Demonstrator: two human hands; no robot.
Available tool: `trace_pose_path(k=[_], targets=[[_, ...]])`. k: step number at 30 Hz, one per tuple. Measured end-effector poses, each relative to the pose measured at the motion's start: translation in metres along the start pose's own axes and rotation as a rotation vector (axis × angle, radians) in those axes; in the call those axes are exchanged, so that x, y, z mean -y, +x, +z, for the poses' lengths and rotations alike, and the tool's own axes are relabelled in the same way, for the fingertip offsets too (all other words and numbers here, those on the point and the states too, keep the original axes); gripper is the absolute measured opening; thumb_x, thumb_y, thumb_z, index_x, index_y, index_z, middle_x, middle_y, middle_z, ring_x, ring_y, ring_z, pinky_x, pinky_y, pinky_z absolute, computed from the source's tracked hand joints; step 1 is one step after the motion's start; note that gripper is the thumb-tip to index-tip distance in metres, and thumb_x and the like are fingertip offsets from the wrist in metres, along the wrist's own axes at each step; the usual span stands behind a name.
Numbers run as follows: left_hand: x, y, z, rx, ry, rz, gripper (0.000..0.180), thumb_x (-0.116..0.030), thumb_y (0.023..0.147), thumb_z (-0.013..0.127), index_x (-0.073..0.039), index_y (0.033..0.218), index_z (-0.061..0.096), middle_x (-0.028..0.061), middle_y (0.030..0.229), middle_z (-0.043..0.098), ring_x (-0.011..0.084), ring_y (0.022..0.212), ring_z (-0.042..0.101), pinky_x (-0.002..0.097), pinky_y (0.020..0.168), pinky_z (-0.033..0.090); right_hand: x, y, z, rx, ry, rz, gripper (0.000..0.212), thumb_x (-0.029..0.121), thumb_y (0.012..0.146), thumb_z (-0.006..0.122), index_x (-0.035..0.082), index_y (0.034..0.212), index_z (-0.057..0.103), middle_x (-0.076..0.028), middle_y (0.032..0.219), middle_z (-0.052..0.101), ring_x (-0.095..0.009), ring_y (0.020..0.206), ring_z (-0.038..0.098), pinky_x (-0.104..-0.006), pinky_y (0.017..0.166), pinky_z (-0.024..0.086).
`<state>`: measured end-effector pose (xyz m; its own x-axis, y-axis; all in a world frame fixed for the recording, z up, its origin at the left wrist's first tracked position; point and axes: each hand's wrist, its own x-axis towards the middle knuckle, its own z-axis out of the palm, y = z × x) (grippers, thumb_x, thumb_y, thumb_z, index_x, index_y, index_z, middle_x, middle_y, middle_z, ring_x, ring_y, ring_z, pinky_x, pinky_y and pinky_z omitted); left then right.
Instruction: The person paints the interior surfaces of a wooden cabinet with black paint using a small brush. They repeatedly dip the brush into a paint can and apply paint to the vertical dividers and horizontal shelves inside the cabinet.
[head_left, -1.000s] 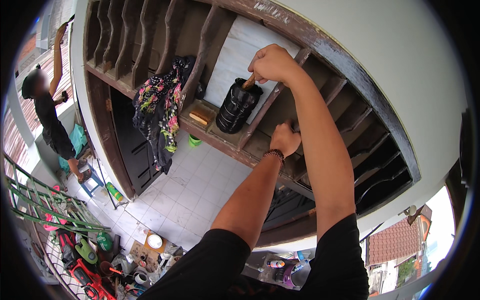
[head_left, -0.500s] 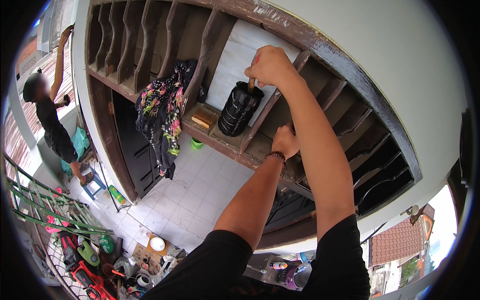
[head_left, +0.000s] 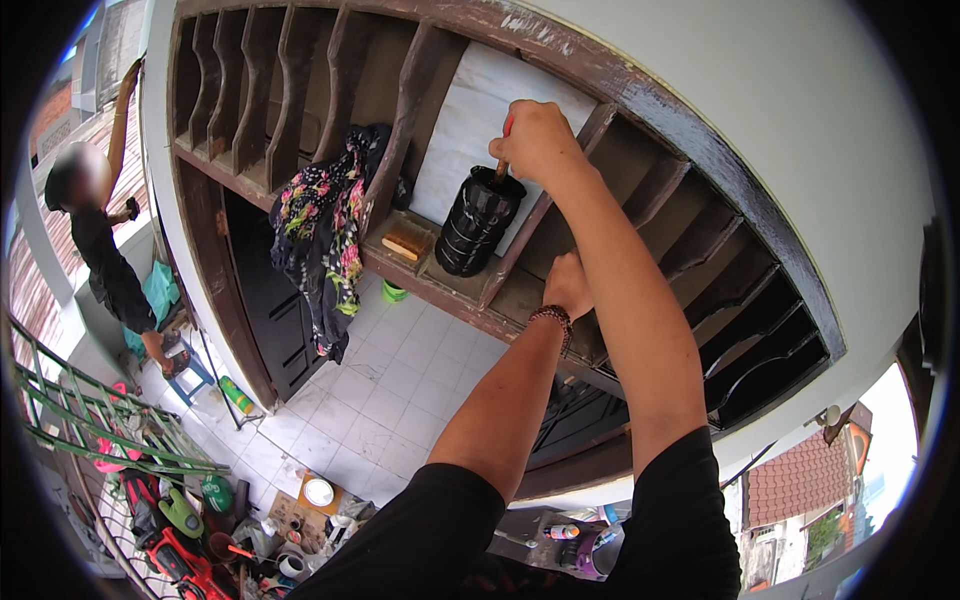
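Observation:
My right hand (head_left: 540,142) is closed around the red-and-brown handle of a brush (head_left: 501,172). The brush's lower end is hidden inside a black-coated, ribbed plastic container (head_left: 478,222), which stands in a compartment of the brown wooden shelf (head_left: 455,288). My left hand (head_left: 569,284) rests against the shelf below my right forearm. Its fingers look curled but are partly hidden by that forearm. Left of the container lies a tan, flat-sided block (head_left: 407,241). A white marbled panel (head_left: 465,120) backs this compartment.
A floral black scarf (head_left: 318,235) hangs over the shelf at left. Far below are the tiled floor (head_left: 385,410), a green metal ladder (head_left: 110,420) and cluttered tools (head_left: 185,550). Another person (head_left: 100,245) stands at far left, one arm raised to a wall.
My right hand, still on the brush, has shifted slightly downward. The view has tilted a little. My left hand and the container have stayed in place.

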<state>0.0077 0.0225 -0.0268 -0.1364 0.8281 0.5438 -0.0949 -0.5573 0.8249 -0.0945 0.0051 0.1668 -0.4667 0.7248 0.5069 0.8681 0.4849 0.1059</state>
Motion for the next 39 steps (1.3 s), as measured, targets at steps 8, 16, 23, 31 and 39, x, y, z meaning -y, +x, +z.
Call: trace_pose_path(k=[8,16,23,31,39], targets=[[-0.005,-0.002,-0.003,0.014,-0.031,-0.028,0.034,-0.027,0.086,0.065,0.000,0.106,0.068,0.0265,0.105,0.067,0.0431,0.102,0.063,0.0469,0.090,0.053,0.007,-0.006,-0.006,0.001,0.025,-0.007,0.030,0.018,0.075,0.078,-0.005,0.087,0.065,-0.027,0.087,0.068,-0.040,0.086,0.069,-0.0444,0.080,0.056],[-0.015,-0.004,-0.004,0.081,0.072,-0.090,0.046,-0.032,0.083,0.066,0.006,0.109,0.066,0.0305,0.105,0.066,0.0430,0.104,0.063,0.0469,0.094,0.050,-0.003,-0.032,-0.018,-0.168,0.039,-0.008,0.028,0.018,0.076,0.076,-0.004,0.088,0.065,-0.020,0.074,0.069,-0.031,0.077,0.071,-0.0402,0.069,0.056],[0.019,0.015,0.005,0.062,0.202,-0.037,0.042,-0.018,0.077,0.060,0.006,0.111,0.065,0.0341,0.104,0.065,0.0448,0.105,0.062,0.0468,0.095,0.049,-0.001,-0.090,-0.034,-0.490,1.248,0.242,0.024,0.012,0.086,0.072,-0.007,0.096,0.062,-0.017,0.087,0.070,-0.021,0.076,0.072,-0.0262,0.062,0.060],[-0.029,0.005,-0.009,0.038,0.110,-0.164,0.033,-0.009,0.072,0.060,0.009,0.100,0.065,0.0277,0.082,0.069,0.0401,0.085,0.069,0.0413,0.080,0.053,-0.064,-0.258,-0.013,-0.767,2.287,0.505,0.019,0.008,0.091,0.065,-0.007,0.103,0.063,-0.019,0.097,0.069,-0.025,0.086,0.071,-0.0245,0.069,0.064],[-0.014,0.007,-0.005,0.074,0.038,-0.212,0.026,-0.004,0.074,0.057,0.008,0.097,0.062,0.0132,0.073,0.067,0.0197,0.067,0.064,0.0309,0.064,0.050,-0.137,-0.492,0.031,-1.129,2.247,0.847,0.017,0.010,0.093,0.062,0.001,0.106,0.066,-0.014,0.103,0.070,-0.023,0.089,0.071,-0.0228,0.067,0.062]])
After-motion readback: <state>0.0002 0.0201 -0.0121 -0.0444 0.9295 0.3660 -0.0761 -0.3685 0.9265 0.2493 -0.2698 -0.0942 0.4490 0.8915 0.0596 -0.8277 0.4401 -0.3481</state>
